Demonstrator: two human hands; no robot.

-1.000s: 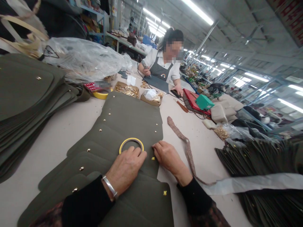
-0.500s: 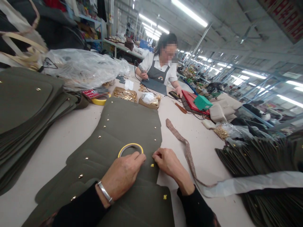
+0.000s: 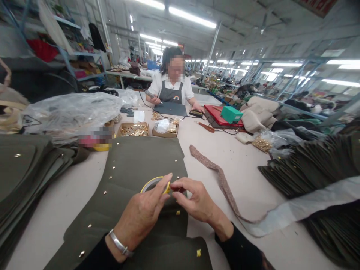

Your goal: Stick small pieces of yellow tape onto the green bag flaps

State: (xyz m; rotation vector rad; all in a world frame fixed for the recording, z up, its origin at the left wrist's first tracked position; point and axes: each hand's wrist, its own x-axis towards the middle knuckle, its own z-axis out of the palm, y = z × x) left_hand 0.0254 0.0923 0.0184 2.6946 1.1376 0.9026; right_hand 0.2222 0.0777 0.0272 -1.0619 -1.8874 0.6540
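My left hand, a silver bangle on its wrist, grips a roll of yellow tape over the dark green panels. A short yellow bit of tape shows at its fingertips. My right hand meets it there, thumb and forefinger bent in at the tape end; exactly what they pinch is partly hidden. Beneath both hands lie overlapping dark green panels with small gold studs along their edges. Small yellow tape pieces, one at mid-panel and one nearer me, stick to the right edge.
Across the table, a co-worker holds a tool over a dark panel. Boxes of gold hardware stand before them. Stacked green panels flank me at left and right. A brownish strip lies right of my hands.
My view has turned and levelled. My left hand has opened its fingers somewhat around the tape roll, and my right hand has come up from the panel edge to meet it at the tape.
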